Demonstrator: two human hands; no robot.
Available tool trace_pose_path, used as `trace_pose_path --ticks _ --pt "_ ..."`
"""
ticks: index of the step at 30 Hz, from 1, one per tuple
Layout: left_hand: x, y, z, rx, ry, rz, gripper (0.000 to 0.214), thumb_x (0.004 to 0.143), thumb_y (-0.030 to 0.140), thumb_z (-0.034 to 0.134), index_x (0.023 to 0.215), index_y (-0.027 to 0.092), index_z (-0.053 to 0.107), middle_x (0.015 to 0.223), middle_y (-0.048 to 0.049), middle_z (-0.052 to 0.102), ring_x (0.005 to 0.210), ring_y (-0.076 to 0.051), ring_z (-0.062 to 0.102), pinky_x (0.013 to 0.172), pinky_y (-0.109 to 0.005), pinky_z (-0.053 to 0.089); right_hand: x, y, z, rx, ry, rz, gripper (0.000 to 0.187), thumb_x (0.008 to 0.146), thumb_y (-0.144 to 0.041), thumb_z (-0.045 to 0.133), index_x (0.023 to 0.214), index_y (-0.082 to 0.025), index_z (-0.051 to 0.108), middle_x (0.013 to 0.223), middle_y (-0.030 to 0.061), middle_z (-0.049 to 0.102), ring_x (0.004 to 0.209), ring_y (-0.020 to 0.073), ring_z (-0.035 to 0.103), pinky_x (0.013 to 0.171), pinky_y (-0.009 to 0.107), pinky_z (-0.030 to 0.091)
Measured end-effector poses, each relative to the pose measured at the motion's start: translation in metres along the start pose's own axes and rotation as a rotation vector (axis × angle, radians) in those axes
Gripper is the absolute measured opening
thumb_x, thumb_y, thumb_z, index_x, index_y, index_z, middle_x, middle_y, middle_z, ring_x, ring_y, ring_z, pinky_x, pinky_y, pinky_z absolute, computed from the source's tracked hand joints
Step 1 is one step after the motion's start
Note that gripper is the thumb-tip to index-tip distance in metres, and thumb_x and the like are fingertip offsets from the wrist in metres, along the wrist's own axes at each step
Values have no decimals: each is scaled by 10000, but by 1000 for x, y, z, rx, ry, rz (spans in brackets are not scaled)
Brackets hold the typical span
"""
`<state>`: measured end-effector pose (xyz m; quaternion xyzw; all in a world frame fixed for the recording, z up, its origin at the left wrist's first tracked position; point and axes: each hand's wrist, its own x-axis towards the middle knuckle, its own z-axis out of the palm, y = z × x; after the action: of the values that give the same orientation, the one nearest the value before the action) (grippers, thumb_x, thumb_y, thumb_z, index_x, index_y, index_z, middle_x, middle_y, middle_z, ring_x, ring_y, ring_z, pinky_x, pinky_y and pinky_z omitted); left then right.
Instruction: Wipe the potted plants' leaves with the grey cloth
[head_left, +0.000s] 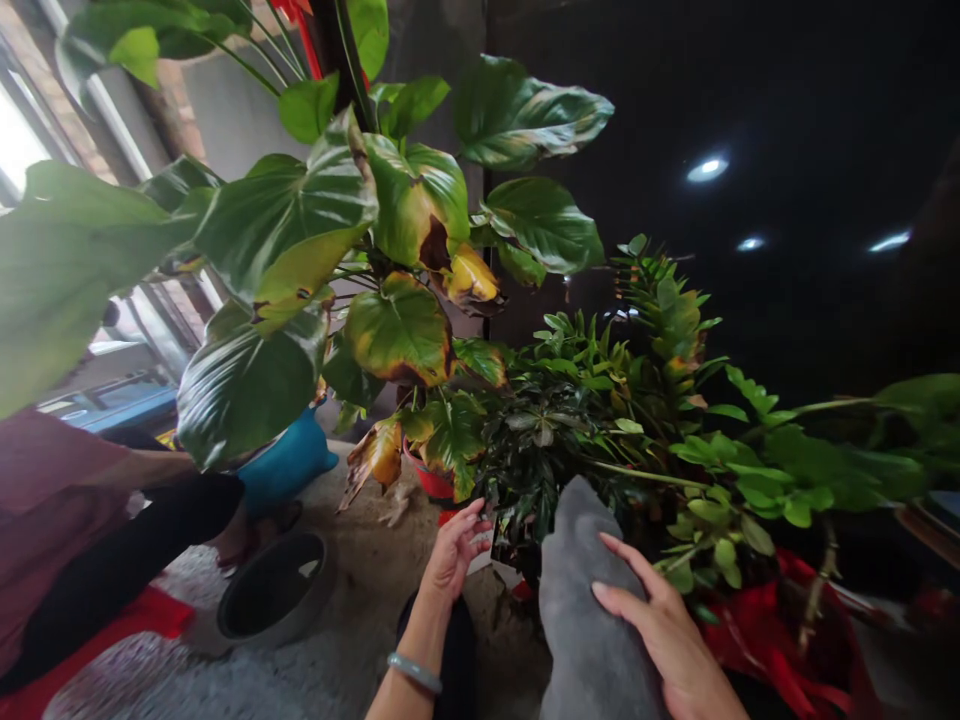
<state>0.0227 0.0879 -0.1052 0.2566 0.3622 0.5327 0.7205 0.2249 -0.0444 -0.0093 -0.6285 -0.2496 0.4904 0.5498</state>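
2 hands out: right hand (667,630) flat, fingers straight, gripping nothing, on grey cloth (585,610). It looks soft, limp and light, so bunch a fold; left hand (454,550) half-curled, empty, at dark-leaved plant (525,450).

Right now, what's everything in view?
big-leaf plant: one, green with yellow-brown patches, upper left
red pot: one, red, beneath it
shrub: one, dark green, centre
fronded plant: one, light green, right
cloth: one, grey, bottom centre
bowl: one, dark, floor lower left
blue object: one, blue, behind the bowl
red wrap: one, red, lower right
person: one, maroon top, left edge
lights: three, white, upper right
bracelet: one, pale, left wrist
left hand: one, fingers at the shrub's leaves
right hand: one, flat on the cloth
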Motion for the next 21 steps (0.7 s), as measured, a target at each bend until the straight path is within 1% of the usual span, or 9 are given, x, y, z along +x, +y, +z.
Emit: trace_pose_path --ticks 2,4,7,9,11,13,15,18,21 --pt "1 -2 0 11 5 -4 327 537 233 762 846 130 745 762 -75 696 707 -187 611 604 -282 433 -10 -22 0 12 -24 -83 633 485 -339 733 1103 -232 648 932 41 740 797 260 677 672 336 522" --pt "2 -3 2 7 10 -11 320 535 237 760 836 129 746 739 -70 690 698 -185 603 608 -286 434 -8 -51 0 48 30 -212 696 493 -358 752 1167 -244 622 1032 48 719 823 257 670 670 329 517" --pt "1 -3 4 -11 25 -19 324 519 235 770 824 128 747 725 -65 682 691 -180 594 601 -283 434 9 -78 0 143 140 -354 765 484 -359 768 1219 -239 592 969 42 727 798 247 661 661 324 514" --pt "0 -3 6 -15 23 -10 349 514 232 775 847 132 744 726 -60 677 700 -180 595 591 -275 430 22 -73 2 197 151 -318 764 456 -325 776 1194 -220 604 880 30 735 774 242 661 659 321 515" --pt "-1 -2 6 -15 8 11 383 511 226 776 884 144 739 769 -57 681 722 -181 601 585 -269 426 29 -52 3 199 142 -185 720 431 -297 779 1129 -201 631 804 24 736 738 246 666 645 328 518" --pt "-3 -1 6 -16 -8 24 402 501 220 778 894 146 736 801 -62 683 751 -189 606 596 -274 431 26 -25 2 180 131 -48 664 422 -292 777 1066 -190 648 767 30 738 716 260 673 632 344 523" --pt "-3 -1 5 -6 -30 26 403 497 218 780 887 131 734 780 -71 680 770 -199 607 618 -285 436 16 -6 0 163 98 29 644 425 -303 776 1048 -193 653 777 41 744 710 273 679 631 362 529" --pt "-3 -1 5 13 -87 16 424 514 220 780 924 124 732 732 -68 674 739 -188 603 630 -285 432 -3 -12 0 123 52 -37 650 459 -323 772 1090 -215 655 898 52 746 780 278 682 676 365 529" --pt "-3 -2 7 0 -124 -13 438 524 220 777 953 144 736 673 -52 669 684 -170 596 639 -282 426 -10 -47 13 108 24 -269 640 505 -334 762 1126 -238 642 1010 45 722 882 266 663 732 341 519"
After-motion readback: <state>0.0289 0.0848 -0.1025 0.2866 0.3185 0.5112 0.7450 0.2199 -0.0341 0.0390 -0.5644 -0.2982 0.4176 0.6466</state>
